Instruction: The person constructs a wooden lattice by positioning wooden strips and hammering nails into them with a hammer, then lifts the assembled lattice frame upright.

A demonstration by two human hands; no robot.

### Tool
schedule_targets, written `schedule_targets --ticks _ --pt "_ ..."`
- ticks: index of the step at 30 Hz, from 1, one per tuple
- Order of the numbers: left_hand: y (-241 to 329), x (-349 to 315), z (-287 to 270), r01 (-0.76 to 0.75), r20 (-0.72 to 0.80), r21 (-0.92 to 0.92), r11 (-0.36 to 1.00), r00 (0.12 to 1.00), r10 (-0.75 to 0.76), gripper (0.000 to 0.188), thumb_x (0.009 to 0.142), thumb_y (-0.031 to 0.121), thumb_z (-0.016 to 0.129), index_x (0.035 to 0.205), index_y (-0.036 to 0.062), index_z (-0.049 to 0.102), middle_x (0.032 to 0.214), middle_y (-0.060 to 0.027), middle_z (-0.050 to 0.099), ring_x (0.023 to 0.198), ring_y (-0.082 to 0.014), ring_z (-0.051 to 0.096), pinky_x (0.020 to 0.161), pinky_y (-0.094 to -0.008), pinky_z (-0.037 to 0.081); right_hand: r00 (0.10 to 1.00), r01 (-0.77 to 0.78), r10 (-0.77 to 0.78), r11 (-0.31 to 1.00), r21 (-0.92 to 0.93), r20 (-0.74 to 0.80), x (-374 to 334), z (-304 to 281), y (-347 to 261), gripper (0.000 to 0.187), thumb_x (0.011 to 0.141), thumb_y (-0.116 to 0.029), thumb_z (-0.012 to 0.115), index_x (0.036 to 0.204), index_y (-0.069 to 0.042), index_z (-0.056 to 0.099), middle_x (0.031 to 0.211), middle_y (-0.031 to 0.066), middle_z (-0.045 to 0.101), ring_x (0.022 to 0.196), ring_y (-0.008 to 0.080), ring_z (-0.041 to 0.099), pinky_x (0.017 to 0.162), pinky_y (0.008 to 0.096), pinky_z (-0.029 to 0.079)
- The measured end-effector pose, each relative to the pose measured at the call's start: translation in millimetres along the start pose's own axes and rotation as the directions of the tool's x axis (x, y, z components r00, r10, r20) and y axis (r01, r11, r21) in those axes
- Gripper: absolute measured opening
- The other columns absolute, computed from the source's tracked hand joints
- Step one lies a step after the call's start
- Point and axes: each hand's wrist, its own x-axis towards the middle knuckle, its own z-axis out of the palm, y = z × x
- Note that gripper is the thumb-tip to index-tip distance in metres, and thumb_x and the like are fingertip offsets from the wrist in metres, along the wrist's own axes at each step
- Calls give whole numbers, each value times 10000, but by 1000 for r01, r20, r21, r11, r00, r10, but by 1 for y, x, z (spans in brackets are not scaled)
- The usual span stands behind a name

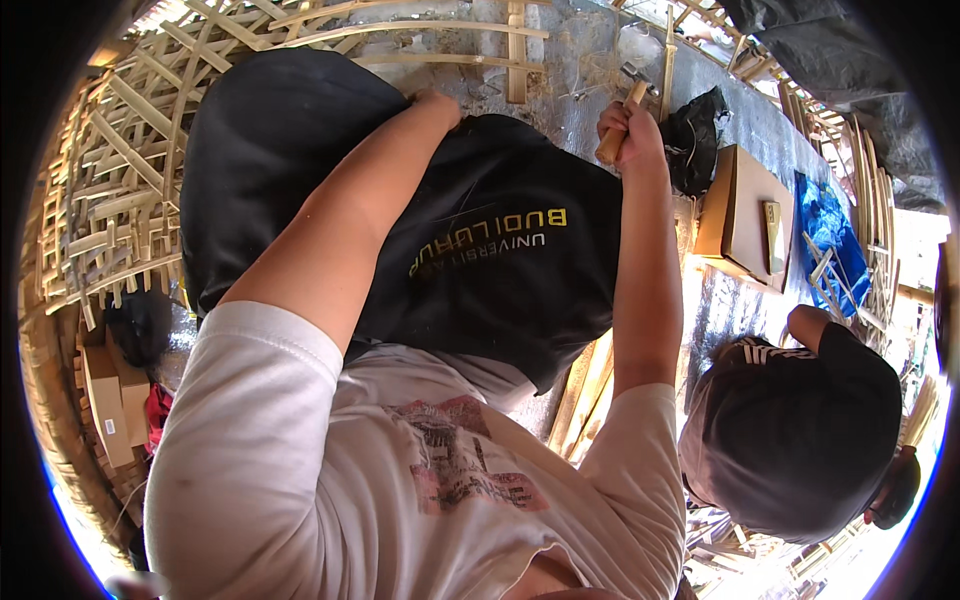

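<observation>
My right hand (pixel 637 138) is closed around the wooden handle of a hammer (pixel 609 148), whose metal head points up and away from me. It is raised just beyond the right edge of a black cloth (pixel 510 290) with yellow and white lettering, which lies across my lap. My left hand (pixel 437 104) rests at the far edge of the black cloth, wrist bent. Its fingers are mostly hidden, so I cannot see whether they hold anything. Beyond it, split bamboo strips (pixel 450 60) lie on the silvery floor sheet (pixel 580 50).
Woven bamboo lattice (pixel 120 150) fills the left side. On the right stand a black plastic bag (pixel 695 135), a cardboard box (pixel 735 210) with a small tan piece on it, and a blue plastic sheet (pixel 835 240). A person in a dark shirt (pixel 800 430) sits close at my right.
</observation>
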Motion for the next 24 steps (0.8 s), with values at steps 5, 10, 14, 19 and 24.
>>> schedule_targets --ticks 5,10,14,19,24 --pt "3 -4 -3 -44 -115 -138 989 993 28 419 807 270 691 1205 139 679 1291 -105 619 1177 -313 595 973 -456 481 999 49 -49 998 -43 -12 -3 5 1 247 1024 -200 397 799 -99 374 621 -32 295 469 74 290 434 221 290" --pt "6 -7 -2 -93 -191 -202 975 980 54 421 807 273 690 1206 139 678 1292 -106 618 1178 -314 594 975 -456 479 999 33 -33 998 -55 -6 -1 1 2 257 1025 -199 407 789 -104 368 617 -33 287 469 75 279 436 220 290" --pt "6 -9 1 -102 -222 -223 969 974 51 422 807 275 689 1207 140 677 1293 -106 618 1180 -314 593 977 -456 477 1000 16 -15 999 -52 19 -1 2 1 271 1029 -207 409 781 -111 357 625 -32 293 479 74 282 440 217 290" --pt "10 -12 2 -116 -246 -221 968 967 59 424 807 278 688 1208 140 677 1293 -107 617 1182 -314 592 979 -455 475 999 33 -35 998 -52 -23 -4 3 2 276 1032 -213 403 780 -116 352 634 -29 299 489 74 288 439 219 293" --pt "10 -14 2 -122 -281 -236 964 958 53 426 807 281 686 1209 140 676 1294 -108 617 1183 -314 590 981 -455 473 1000 24 -23 999 -48 8 -4 6 -1 278 1027 -210 410 775 -113 346 633 -30 295 481 74 279 433 222 286"
